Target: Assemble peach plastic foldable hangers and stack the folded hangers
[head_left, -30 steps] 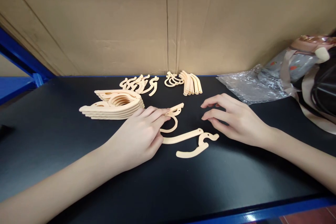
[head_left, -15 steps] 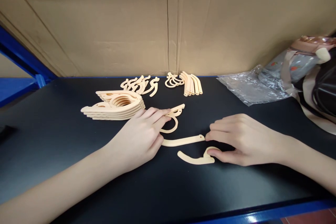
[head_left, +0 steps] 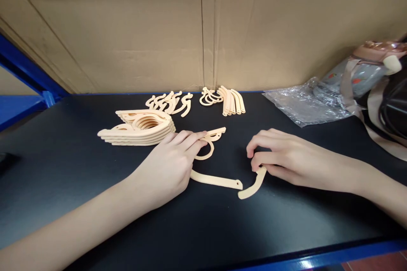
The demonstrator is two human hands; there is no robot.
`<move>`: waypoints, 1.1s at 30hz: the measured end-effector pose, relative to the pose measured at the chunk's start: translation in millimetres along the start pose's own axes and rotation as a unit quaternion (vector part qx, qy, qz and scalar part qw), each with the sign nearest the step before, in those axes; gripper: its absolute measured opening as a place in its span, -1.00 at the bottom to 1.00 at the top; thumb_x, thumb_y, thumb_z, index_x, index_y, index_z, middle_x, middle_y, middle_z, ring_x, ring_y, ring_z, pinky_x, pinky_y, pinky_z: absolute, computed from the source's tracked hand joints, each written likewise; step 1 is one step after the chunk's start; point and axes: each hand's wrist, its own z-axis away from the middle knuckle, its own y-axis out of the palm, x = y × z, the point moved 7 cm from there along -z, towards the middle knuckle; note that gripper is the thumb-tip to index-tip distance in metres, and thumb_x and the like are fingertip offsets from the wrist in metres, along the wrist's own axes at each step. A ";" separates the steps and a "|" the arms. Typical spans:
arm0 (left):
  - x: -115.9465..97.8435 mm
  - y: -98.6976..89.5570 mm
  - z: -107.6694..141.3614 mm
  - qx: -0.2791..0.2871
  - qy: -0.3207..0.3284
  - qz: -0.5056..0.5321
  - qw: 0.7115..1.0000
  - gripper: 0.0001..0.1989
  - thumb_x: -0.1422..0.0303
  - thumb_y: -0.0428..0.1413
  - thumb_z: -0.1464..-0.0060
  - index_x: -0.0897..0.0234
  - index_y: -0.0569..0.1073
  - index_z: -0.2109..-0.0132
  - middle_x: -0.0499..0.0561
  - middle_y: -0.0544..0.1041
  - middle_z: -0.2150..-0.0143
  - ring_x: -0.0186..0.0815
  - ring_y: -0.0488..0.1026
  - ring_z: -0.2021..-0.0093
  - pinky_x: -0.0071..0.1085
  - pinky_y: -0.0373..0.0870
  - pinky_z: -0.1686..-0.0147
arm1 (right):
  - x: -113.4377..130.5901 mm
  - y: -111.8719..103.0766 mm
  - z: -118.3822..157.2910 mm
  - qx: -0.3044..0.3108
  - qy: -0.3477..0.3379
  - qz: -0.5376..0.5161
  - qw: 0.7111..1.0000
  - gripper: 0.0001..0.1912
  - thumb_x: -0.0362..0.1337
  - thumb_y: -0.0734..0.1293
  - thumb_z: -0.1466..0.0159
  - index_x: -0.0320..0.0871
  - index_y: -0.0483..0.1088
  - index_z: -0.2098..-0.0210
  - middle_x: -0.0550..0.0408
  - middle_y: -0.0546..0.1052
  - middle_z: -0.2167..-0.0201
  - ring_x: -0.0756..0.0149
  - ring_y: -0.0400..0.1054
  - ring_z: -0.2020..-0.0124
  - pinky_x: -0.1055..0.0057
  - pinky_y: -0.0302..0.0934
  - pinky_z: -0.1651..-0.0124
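My left hand [head_left: 171, 159] is closed on a beige plastic folding hanger [head_left: 219, 132] at the middle of the black table. One straight arm and a ring show beyond the fingers; a lower curved arm [head_left: 219, 180] with a hole at its tip sticks out to the right. The rest is hidden under the hand. To the right, my right hand [head_left: 282, 156] pinches the top of a small curved hanger piece [head_left: 254, 186]. Its free end points down and left, close to the tip of the lower arm. The fingers cover its upper end.
Left of my left hand stands a stack of beige hangers [head_left: 140, 129]. Along the back lie hook-shaped pieces [head_left: 170, 101], rings [head_left: 210, 96] and curved strips [head_left: 232, 100]. A clear plastic bag [head_left: 302, 101] and a strapped bottle [head_left: 359, 72] are at the right, before a cardboard wall [head_left: 127, 29].
My right hand has taken up the small curved piece and turned it more upright. The hanger's lower arm has swung down at its free end; my left hand has hardly moved.
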 end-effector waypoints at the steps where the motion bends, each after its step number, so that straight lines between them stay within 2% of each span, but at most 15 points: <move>1: 0.3 0.2 0.0 0.000 -0.001 -0.003 1.000 -0.49 0.67 -0.15 -0.04 0.41 0.43 -0.09 0.13 0.46 -0.18 -0.10 0.41 -0.06 -0.15 0.41 0.04 | -2.1 -1.2 -0.2 -0.013 -0.004 0.008 1.000 -0.75 -0.50 0.17 -0.30 -0.08 0.41 0.30 0.07 0.43 0.09 0.26 0.28 0.16 0.30 0.12 0.11; 4: 0.8 0.6 -0.6 -0.003 0.001 -0.020 1.000 -0.50 0.68 -0.15 0.00 0.40 0.44 -0.05 0.15 0.46 -0.17 -0.09 0.42 -0.06 -0.17 0.41 0.06 | -7.5 -2.6 -0.3 -0.033 -0.007 0.023 0.999 -0.74 -0.57 0.18 -0.23 -0.12 0.39 0.39 0.05 0.42 0.06 0.24 0.27 0.14 0.34 0.13 0.18; 7: -0.5 -1.2 -2.0 -0.016 0.009 -0.050 0.999 -0.55 0.69 -0.15 0.02 0.43 0.47 0.05 0.20 0.51 -0.09 -0.06 0.46 0.02 -0.16 0.43 0.12 | -10.2 -6.2 0.3 -0.054 0.004 0.049 0.997 -0.74 -0.56 0.16 -0.22 -0.15 0.33 0.46 0.04 0.44 0.14 0.26 0.27 0.20 0.36 0.14 0.23; 11: -4.0 -4.5 -2.7 -0.030 0.017 -0.064 0.997 -0.62 0.66 -0.18 -0.07 0.45 0.46 0.09 0.23 0.54 0.01 -0.03 0.47 0.08 -0.09 0.43 0.14 | -9.8 -12.6 2.8 -0.090 0.033 0.169 0.981 -0.78 -0.47 0.13 -0.27 -0.16 0.37 0.37 0.02 0.44 0.32 0.24 0.26 0.34 0.31 0.13 0.26; 14: -7.7 -4.8 -1.2 -0.042 0.018 0.000 0.999 -0.73 0.37 -0.08 -0.29 0.38 0.43 0.01 0.21 0.48 -0.10 0.04 0.36 -0.13 0.00 0.38 -0.03 | -9.7 -9.7 4.7 -0.084 0.067 0.242 0.964 -0.80 -0.31 0.17 -0.32 -0.15 0.36 0.40 0.09 0.38 0.49 0.26 0.23 0.47 0.30 0.07 0.34; 16: -12.0 -0.6 0.2 -0.028 0.028 0.049 0.998 -0.56 0.10 0.02 -0.26 0.32 0.35 -0.12 0.21 0.33 -0.28 0.10 0.16 -0.31 0.11 0.24 -0.18 | -8.9 -7.4 5.1 -0.085 0.081 0.257 0.959 -0.70 -0.14 0.22 -0.34 -0.15 0.33 0.47 0.12 0.33 0.56 0.28 0.22 0.52 0.31 0.03 0.38; 18: -15.5 6.1 1.1 0.005 0.031 0.089 0.996 -0.47 -0.01 0.07 -0.19 0.29 0.33 -0.12 0.23 0.23 -0.34 0.12 0.07 -0.37 0.20 0.13 -0.24 | -7.0 -5.6 4.4 -0.090 0.082 0.256 0.959 -0.62 -0.03 0.26 -0.32 -0.15 0.33 0.49 0.13 0.34 0.56 0.29 0.22 0.52 0.32 0.02 0.39; 20: -17.4 11.1 1.6 0.034 0.028 0.120 0.992 -0.61 0.06 0.08 -0.21 0.26 0.36 0.00 0.22 0.25 -0.33 0.10 0.05 -0.38 0.21 0.11 -0.26 | -5.2 -4.1 2.5 -0.091 0.073 0.231 0.966 -0.68 -0.08 0.27 -0.33 -0.17 0.37 0.43 0.10 0.38 0.50 0.28 0.25 0.47 0.32 0.05 0.36; 23: -19.3 11.9 2.2 0.049 0.034 0.143 0.988 -0.85 0.25 0.03 -0.29 0.23 0.36 0.14 0.17 0.30 -0.28 0.02 0.03 -0.40 0.17 0.09 -0.29 | -3.6 -1.7 -1.0 -0.081 0.055 0.166 0.981 -0.84 -0.30 0.21 -0.35 -0.15 0.41 0.30 0.08 0.44 0.36 0.28 0.28 0.36 0.31 0.10 0.26; 28: -20.5 10.6 2.7 0.045 0.045 0.135 0.989 -0.87 0.33 -0.03 -0.32 0.25 0.36 0.18 0.19 0.29 -0.28 0.02 0.05 -0.39 0.18 0.10 -0.28 | -3.8 1.9 -4.2 -0.065 0.058 0.105 0.991 -0.88 -0.44 0.20 -0.25 -0.17 0.36 0.30 0.03 0.43 0.27 0.26 0.26 0.30 0.28 0.14 0.19; 33: -19.2 11.1 -0.7 0.033 0.044 0.099 0.994 -0.86 0.35 -0.05 -0.33 0.31 0.34 0.15 0.24 0.35 -0.24 0.06 0.14 -0.35 0.19 0.17 -0.25 | -5.7 7.1 -6.4 -0.055 0.070 0.080 0.993 -0.89 -0.48 0.19 -0.17 -0.16 0.28 0.37 0.04 0.39 0.29 0.27 0.23 0.31 0.28 0.16 0.19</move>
